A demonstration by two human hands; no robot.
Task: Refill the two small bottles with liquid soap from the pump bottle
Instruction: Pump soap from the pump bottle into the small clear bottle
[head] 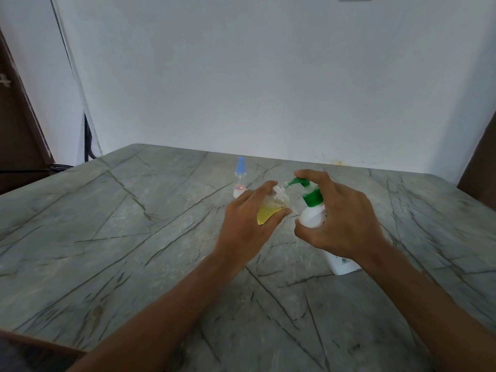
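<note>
My left hand (249, 226) grips a small clear bottle (271, 208) tilted to the right, with yellow liquid in its lower part and its open mouth at the green nozzle. My right hand (341, 213) wraps around the white pump bottle (312, 216), which stands on the table, and its forefinger lies on top of the green pump head (303, 183). A second small bottle (239, 178) with a pale blue spray cap and a red-edged label stands upright just behind my left hand.
The grey marbled table (134, 237) runs back to a white wall. A dark wooden frame (18, 124) and cables stand at the far left, and another dark panel (480, 167) sits at the right edge.
</note>
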